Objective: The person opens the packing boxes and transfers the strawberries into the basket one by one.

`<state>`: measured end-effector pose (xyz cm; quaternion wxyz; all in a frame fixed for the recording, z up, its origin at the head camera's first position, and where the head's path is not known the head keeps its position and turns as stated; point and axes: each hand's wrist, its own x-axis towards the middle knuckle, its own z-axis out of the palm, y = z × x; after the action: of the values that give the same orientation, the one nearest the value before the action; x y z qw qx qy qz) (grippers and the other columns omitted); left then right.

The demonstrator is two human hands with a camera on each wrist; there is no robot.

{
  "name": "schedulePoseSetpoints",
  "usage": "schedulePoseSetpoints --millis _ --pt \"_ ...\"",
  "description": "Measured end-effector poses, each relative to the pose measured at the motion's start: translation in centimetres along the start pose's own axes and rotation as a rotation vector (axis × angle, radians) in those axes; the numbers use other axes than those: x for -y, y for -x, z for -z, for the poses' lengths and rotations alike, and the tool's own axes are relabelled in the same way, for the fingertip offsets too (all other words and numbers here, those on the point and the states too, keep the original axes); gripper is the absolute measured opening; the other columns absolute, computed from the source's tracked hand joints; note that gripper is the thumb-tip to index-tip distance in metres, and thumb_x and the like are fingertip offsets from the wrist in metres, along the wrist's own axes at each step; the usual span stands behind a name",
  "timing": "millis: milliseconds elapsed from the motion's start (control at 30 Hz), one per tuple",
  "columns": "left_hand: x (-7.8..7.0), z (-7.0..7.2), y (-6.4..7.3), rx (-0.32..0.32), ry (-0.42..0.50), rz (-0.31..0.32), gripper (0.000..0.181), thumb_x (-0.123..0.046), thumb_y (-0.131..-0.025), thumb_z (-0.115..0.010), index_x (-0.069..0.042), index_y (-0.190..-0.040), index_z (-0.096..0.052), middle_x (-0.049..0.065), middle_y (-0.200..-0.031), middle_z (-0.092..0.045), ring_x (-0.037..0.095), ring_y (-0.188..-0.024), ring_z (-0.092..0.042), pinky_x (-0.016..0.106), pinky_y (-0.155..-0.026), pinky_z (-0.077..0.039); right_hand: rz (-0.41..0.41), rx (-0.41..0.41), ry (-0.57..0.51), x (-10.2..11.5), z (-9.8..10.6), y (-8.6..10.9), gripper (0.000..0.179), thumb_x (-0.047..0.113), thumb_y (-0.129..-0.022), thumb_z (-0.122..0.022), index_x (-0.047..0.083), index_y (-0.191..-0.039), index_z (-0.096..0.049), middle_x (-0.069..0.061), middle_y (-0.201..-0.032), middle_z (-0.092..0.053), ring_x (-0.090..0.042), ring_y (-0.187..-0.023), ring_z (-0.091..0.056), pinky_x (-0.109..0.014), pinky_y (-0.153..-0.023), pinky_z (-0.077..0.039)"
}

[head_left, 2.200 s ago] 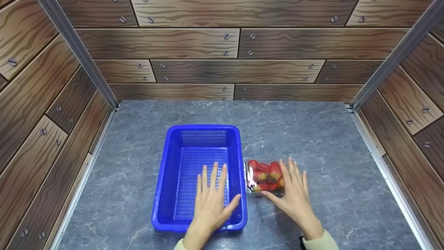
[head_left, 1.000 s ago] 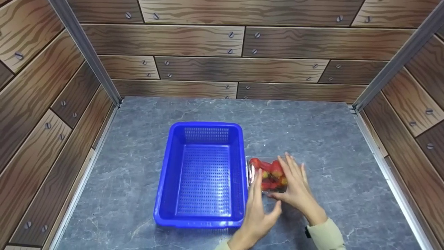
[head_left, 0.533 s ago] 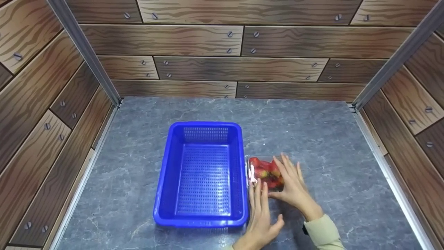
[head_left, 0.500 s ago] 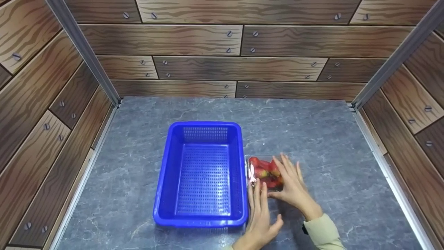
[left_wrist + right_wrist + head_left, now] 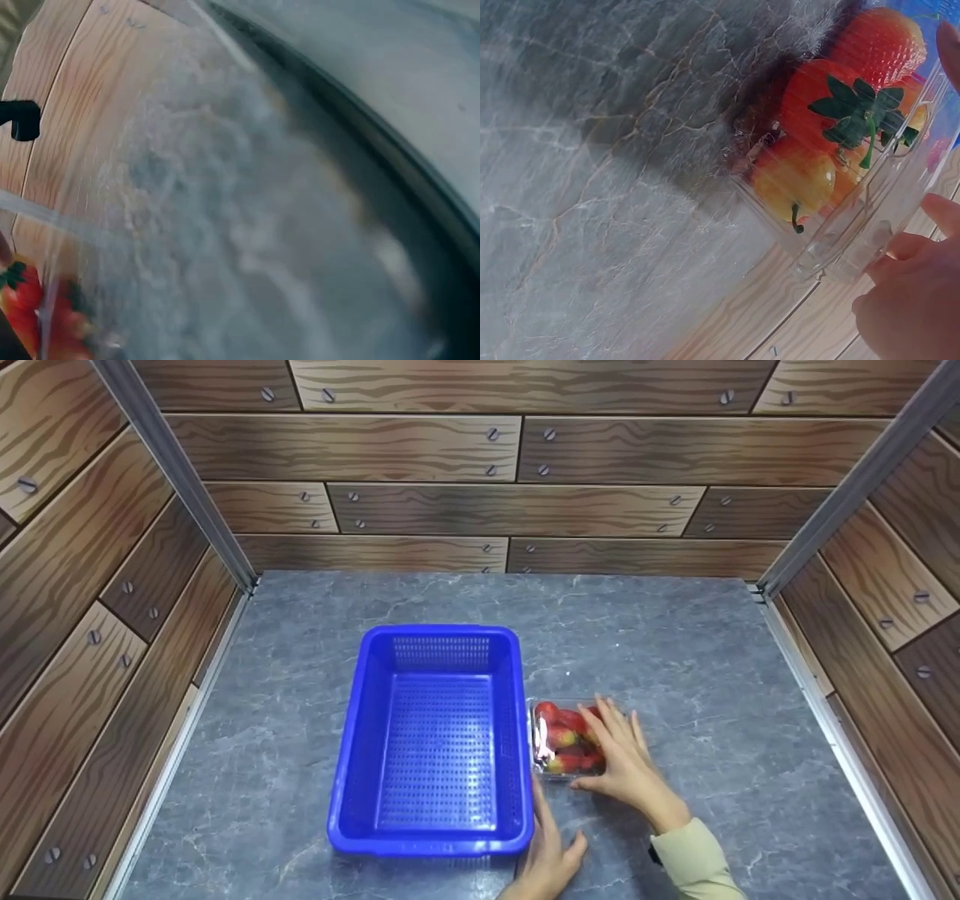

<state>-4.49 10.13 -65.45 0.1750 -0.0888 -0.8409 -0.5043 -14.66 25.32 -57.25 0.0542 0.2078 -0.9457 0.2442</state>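
Note:
A clear plastic punnet [image 5: 541,757] of red and yellowish strawberries [image 5: 568,720] sits on the table against the right side of the blue basket. My right hand [image 5: 630,769] spans its right end, thumb at the near edge and fingers at the far edge. In the right wrist view, bent fingers [image 5: 907,262] meet the box's clear side, beside strawberries with green leaves [image 5: 855,109]. My left hand [image 5: 546,855] is low beside the basket's near right corner. Its fingers are extended and reach between basket and punnet, partly hidden by the rim; it holds nothing visible.
The blue perforated basket [image 5: 450,845] stands left of the punnet, with its slotted bottom in sight. The grey marbled table [image 5: 675,645] is enclosed by wood-patterned walls [image 5: 420,510] and metal edge strips [image 5: 847,750].
My left hand moved from over the basket rightward to the punnet's near side, then drew back toward me. My right hand slid slightly left over the punnet. Basket and punnet stay in place.

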Motion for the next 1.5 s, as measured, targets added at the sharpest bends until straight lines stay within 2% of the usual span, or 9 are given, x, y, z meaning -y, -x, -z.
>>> schedulePoseSetpoints --millis 100,200,333,467,733,833,1067,1300,1500 --pt "0.3 -0.3 -0.1 -0.055 0.004 -0.02 0.116 -0.007 -0.073 -0.077 0.008 -0.154 0.005 0.028 -0.161 -0.003 0.004 -0.147 0.014 0.017 -0.117 0.007 0.01 0.008 0.003 -0.1 -0.1 -0.1 0.117 0.028 -0.053 -0.098 0.007 -0.152 -0.04 -0.024 -0.16 -0.023 -0.045 -0.145 -0.02 -0.061 -0.119 0.001" --pt "0.7 -0.7 -0.6 -0.153 -0.084 -0.07 0.116 -0.01 -0.07 -0.078 0.009 -0.154 0.0 0.027 -0.159 -0.011 0.008 -0.149 0.009 0.018 -0.118 0.005 0.014 0.021 -0.009 -0.1 -0.1 -0.2 0.113 0.031 -0.054 -0.098 0.008 -0.15 -0.043 -0.022 -0.16 -0.023 -0.045 -0.146 -0.019 -0.059 -0.119 0.004" --pt "1.1 -0.6 -1.7 -0.316 -0.337 -0.133 0.111 -0.026 -0.063 -0.083 0.014 -0.148 -0.023 0.032 -0.144 -0.038 0.033 -0.144 -0.027 0.033 -0.122 -0.015 0.002 0.038 -0.035 -0.3 -0.1 -0.1 0.11 0.033 -0.055 -0.097 0.01 -0.15 -0.045 -0.02 -0.161 -0.024 -0.044 -0.146 -0.017 -0.063 -0.117 0.004" --pt "1.3 -0.1 -2.6 -0.406 -0.485 -0.156 0.105 -0.039 -0.061 -0.085 0.013 -0.14 -0.041 0.03 -0.135 -0.052 0.043 -0.123 -0.051 0.049 -0.108 -0.037 0.014 0.039 -0.039 -0.7 -0.1 -0.1 0.107 0.035 -0.06 -0.094 0.012 -0.15 -0.044 -0.019 -0.16 -0.026 -0.044 -0.145 -0.018 -0.07 -0.114 -0.004" --pt "1.7 0.4 -3.2 -0.464 -0.759 -0.236 0.07 -0.05 -0.089 -0.055 0.012 -0.122 -0.059 0.026 -0.116 -0.064 0.038 -0.108 -0.063 0.049 -0.092 -0.052 0.037 0.032 -0.014 -1.2 -0.3 0.0 0.101 0.039 -0.064 -0.09 0.017 -0.151 -0.044 -0.014 -0.162 -0.026 -0.04 -0.146 -0.02 -0.071 -0.113 -0.012" --pt "1.5 0.3 -3.2 -0.414 -0.687 -0.183 0.071 -0.047 -0.091 -0.054 0.014 -0.128 -0.053 0.028 -0.125 -0.059 0.04 -0.116 -0.058 0.051 -0.096 -0.048 0.036 0.026 -0.008 -1.3 -0.4 0.1 0.101 0.039 -0.064 -0.09 0.017 -0.151 -0.044 -0.014 -0.162 -0.026 -0.04 -0.146 -0.02 -0.071 -0.113 -0.012" --pt "1.2 -0.2 -3.4 -0.343 -0.58 -0.006 0.087 -0.046 -0.08 -0.069 0.012 -0.139 -0.043 0.028 -0.137 -0.051 0.041 -0.128 -0.049 0.055 -0.105 -0.04 0.064 -0.035 0.047 -1.6 -0.9 0.1 0.099 0.043 -0.063 -0.087 0.016 -0.149 -0.047 -0.014 -0.16 -0.029 -0.038 -0.145 -0.023 -0.071 -0.112 -0.017" --pt "1.0 -0.9 -3.8 -0.328 -0.455 0.073 0.089 -0.039 -0.084 -0.071 0.008 -0.149 -0.032 0.025 -0.149 -0.042 0.04 -0.135 -0.042 0.052 -0.111 -0.032 0.097 -0.108 0.104 -1.8 -1.6 0.2 0.097 0.049 -0.063 -0.083 0.017 -0.148 -0.049 -0.014 -0.158 -0.034 -0.04 -0.141 -0.031 -0.072 -0.108 -0.023" --pt "0.8 -1.8 -3.9 -0.358 -0.33 0.102 0.084 -0.03 -0.085 -0.071 0.007 -0.148 -0.03 0.027 -0.148 -0.042 0.042 -0.134 -0.04 0.035 -0.122 -0.01 0.125 -0.177 0.126 -1.8 -2.0 0.1 0.095 0.054 -0.062 -0.081 0.018 -0.145 -0.052 -0.013 -0.155 -0.04 -0.038 -0.138 -0.037 -0.071 -0.104 -0.031"
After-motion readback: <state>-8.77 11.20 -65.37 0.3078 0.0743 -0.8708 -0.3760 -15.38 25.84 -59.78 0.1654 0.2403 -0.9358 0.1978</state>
